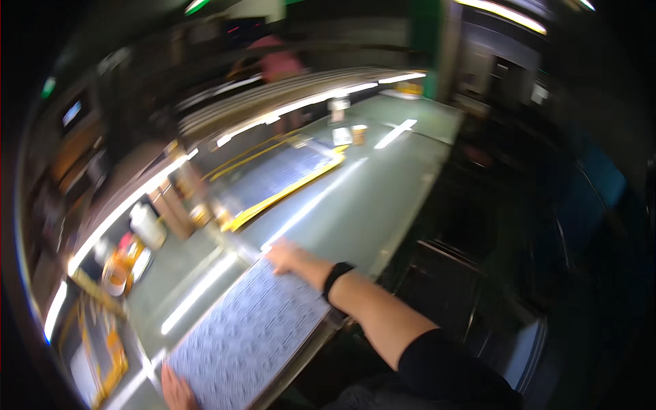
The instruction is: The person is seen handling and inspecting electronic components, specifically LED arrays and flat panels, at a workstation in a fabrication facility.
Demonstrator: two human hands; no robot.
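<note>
Viewing from the head, I log one pale patterned panel [246,335] at the edge of the table [369,212]; left hand [178,388] at its near end, right hand [282,258] at its far end, gripping or merely touching, I cannot tell. Step, I judge: positioning; next move calls for even, two-handed alignment.

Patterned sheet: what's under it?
The sheet appears to lie on the green tabletop, which shows along its left side and beyond its far end. The area directly beneath is covered; I can't tell whether anything else is there.
</note>
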